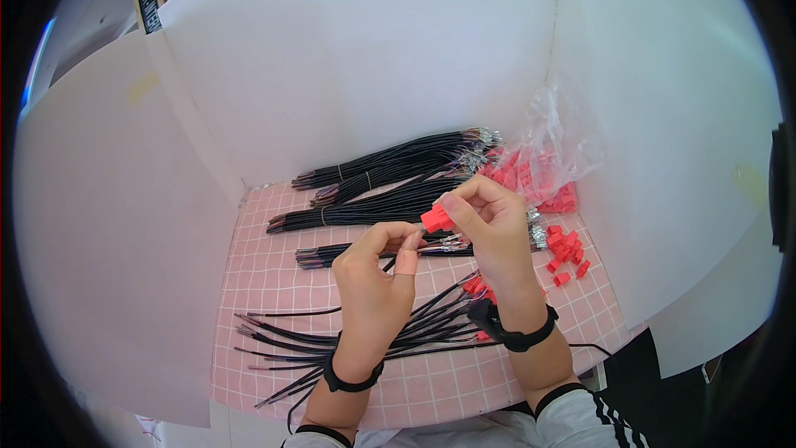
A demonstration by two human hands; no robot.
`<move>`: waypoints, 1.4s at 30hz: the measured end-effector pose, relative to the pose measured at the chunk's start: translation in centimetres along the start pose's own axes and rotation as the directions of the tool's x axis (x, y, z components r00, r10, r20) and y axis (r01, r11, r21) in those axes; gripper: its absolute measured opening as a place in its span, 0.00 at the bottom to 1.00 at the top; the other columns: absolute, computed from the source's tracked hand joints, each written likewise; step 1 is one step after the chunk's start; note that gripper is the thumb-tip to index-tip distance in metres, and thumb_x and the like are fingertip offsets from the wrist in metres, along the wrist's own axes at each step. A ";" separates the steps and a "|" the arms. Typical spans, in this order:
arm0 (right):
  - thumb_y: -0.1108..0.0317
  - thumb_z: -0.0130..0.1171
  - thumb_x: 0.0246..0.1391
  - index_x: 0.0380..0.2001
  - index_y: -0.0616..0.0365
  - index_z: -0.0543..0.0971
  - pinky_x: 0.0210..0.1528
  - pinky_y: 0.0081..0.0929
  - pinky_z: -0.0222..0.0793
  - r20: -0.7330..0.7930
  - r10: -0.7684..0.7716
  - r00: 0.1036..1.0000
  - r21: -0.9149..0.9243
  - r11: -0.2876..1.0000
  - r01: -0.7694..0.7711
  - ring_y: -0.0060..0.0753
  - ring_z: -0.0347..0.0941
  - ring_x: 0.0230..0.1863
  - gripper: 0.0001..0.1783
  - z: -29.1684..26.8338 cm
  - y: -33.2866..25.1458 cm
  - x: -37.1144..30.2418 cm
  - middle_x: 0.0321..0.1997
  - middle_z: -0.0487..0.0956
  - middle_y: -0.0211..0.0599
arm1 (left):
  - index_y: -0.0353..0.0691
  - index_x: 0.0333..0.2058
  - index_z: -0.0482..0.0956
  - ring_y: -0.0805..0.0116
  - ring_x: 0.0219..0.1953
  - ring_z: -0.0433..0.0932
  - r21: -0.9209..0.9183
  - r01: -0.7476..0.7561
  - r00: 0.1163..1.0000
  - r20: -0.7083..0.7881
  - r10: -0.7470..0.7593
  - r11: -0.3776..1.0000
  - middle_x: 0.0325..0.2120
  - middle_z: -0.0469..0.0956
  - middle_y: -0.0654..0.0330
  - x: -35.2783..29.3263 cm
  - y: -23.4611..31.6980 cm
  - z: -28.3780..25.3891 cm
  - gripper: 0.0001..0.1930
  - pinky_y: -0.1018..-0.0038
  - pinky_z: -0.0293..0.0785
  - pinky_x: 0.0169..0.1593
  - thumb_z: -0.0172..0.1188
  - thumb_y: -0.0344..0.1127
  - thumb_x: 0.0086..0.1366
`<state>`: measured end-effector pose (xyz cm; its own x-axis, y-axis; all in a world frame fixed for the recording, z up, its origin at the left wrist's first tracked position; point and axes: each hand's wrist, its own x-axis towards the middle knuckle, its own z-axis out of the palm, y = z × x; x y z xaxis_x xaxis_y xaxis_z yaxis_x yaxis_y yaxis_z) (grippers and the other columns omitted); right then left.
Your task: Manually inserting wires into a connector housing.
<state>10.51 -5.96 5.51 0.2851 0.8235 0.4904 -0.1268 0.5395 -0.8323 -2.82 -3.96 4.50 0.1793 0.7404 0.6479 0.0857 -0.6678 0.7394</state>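
Observation:
Over the middle of the table, my right hand (493, 220) pinches a small red plastic connector housing (436, 218) between thumb and fingertips. My left hand (373, 270) is closed just below and left of it, thumb and forefinger gripping a thin wire end at the housing's lower left. A beige bandage wraps the left thumb. Much of the cable behind that wire is hidden by my hand. Under my wrists lies a fanned group of black cables (431, 328), with red housings (474, 285) on their right ends.
Bundles of black cables (373, 213) with metal terminals lie behind my hands. A clear plastic bag (543, 166) of red housings sits at the back right. Loose red housings (566, 249) lie right of my right hand. White panels (356, 58) enclose the pink checked table (265, 278).

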 end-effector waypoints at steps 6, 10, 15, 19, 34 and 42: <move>0.69 0.56 0.50 0.25 0.63 0.74 0.25 0.09 0.61 0.022 0.007 1.000 -0.003 1.000 -0.007 0.11 0.67 0.24 0.07 -0.4 0.1 0.2 0.23 0.75 0.28 | 0.31 0.31 0.75 0.72 0.26 0.77 -0.056 0.066 0.995 0.076 -0.061 0.996 0.23 0.77 0.56 0.0 -0.3 -0.2 0.05 0.80 0.71 0.33 0.54 0.24 0.55; 0.70 0.56 0.50 0.26 0.64 0.74 0.29 0.11 0.64 0.098 0.060 0.993 0.046 0.997 -0.065 0.13 0.69 0.26 0.07 -0.8 -0.3 0.5 0.24 0.75 0.29 | 0.28 0.41 0.71 0.73 0.30 0.76 -0.369 0.285 0.949 0.237 -0.207 0.885 0.27 0.77 0.55 0.4 0.2 -0.3 0.12 0.79 0.72 0.36 0.53 0.27 0.58; 0.71 0.55 0.50 0.32 0.65 0.73 0.31 0.13 0.66 0.205 0.094 0.974 -0.029 0.996 -0.089 0.15 0.69 0.28 0.08 -0.1 0.5 0.3 0.25 0.74 0.29 | 0.27 0.45 0.68 0.71 0.32 0.76 -0.417 0.447 0.869 0.413 -0.273 0.792 0.30 0.76 0.53 0.8 0.0 -1.1 0.17 0.77 0.73 0.37 0.53 0.30 0.59; 0.72 0.56 0.48 0.50 0.60 0.62 0.35 0.16 0.66 0.035 -0.045 0.998 0.070 0.997 0.043 0.18 0.66 0.39 0.25 0.7 0.7 0.5 0.41 0.69 0.33 | 0.29 0.44 0.68 0.67 0.33 0.77 -0.485 0.470 0.882 0.286 -0.374 0.738 0.33 0.75 0.51 1.4 0.1 -1.6 0.15 0.75 0.74 0.38 0.50 0.33 0.60; 0.73 0.54 0.50 0.31 0.64 0.74 0.40 0.21 0.70 0.103 0.166 0.981 0.375 0.907 -0.192 0.24 0.73 0.35 0.06 3.3 2.1 -0.8 0.32 0.76 0.35 | 0.36 0.43 0.60 0.60 0.47 0.71 -0.778 0.275 0.912 0.024 -0.410 0.565 0.43 0.69 0.45 2.4 -0.3 -2.9 0.13 0.75 0.70 0.45 0.47 0.35 0.63; 0.71 0.53 0.51 0.33 0.61 0.71 0.36 0.20 0.70 0.065 0.134 0.989 0.390 0.909 -0.148 0.23 0.73 0.33 0.06 2.6 1.9 -0.6 0.29 0.74 0.32 | 0.38 0.41 0.66 0.78 0.26 0.69 -0.606 0.349 0.925 0.097 -0.369 0.715 0.28 0.73 0.58 2.3 -1.2 -3.0 0.12 0.87 0.65 0.29 0.51 0.36 0.61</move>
<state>7.62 -4.99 4.27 0.2034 0.8979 0.3904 -0.5279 0.4364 -0.7286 -5.45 -1.27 5.66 0.2290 0.9232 0.3088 -0.4697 -0.1730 0.8657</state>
